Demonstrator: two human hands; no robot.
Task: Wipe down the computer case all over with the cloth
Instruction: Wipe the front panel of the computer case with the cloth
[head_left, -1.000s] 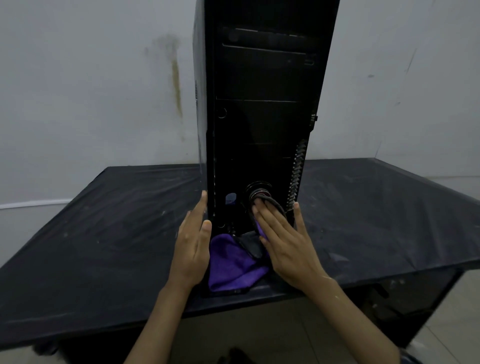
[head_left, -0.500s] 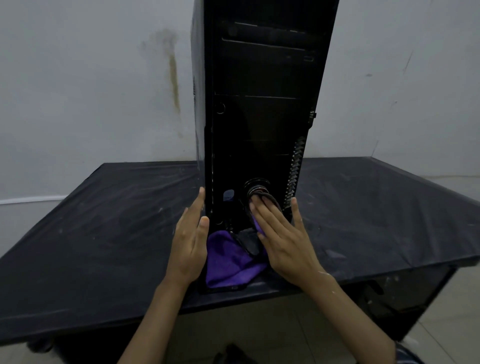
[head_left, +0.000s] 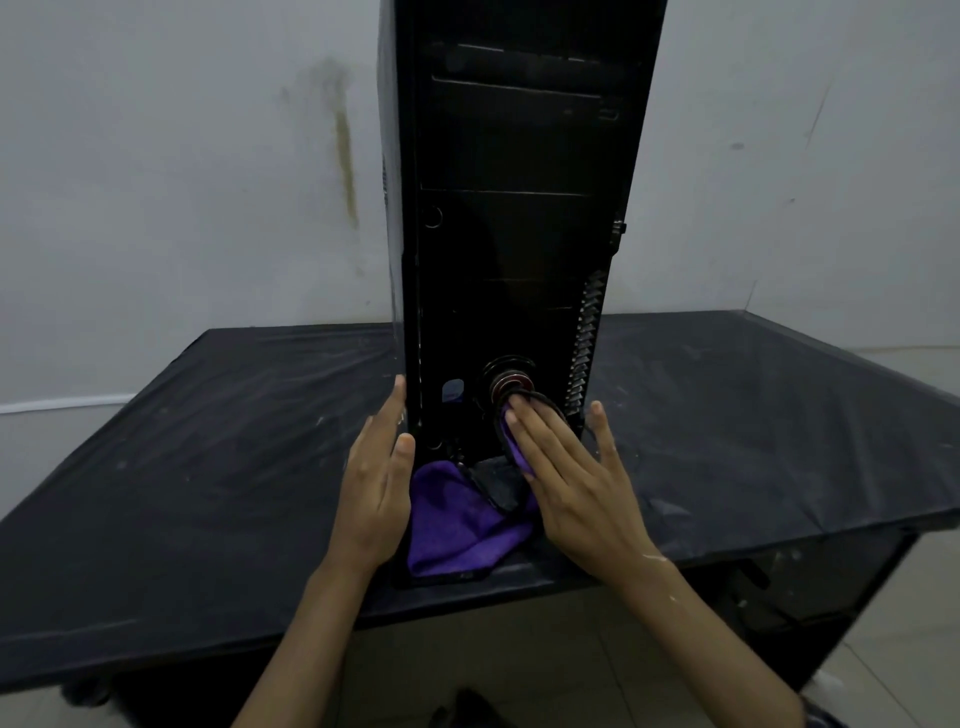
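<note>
My left hand (head_left: 376, 488) rests flat, fingers straight, on the lower left edge of the black computer case (head_left: 509, 234) upright on the bench (head_left: 208, 467); my right hand (head_left: 576, 483), fingers extended, presses the purple cloth (head_left: 457, 525) low against its near face

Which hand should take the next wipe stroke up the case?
Right. The right hand presses the cloth with flat fingers low inside the case, so it can likely slide straight upward. The left hand lies flat on the case's left edge, holds no cloth, and seems to steady it.
</note>
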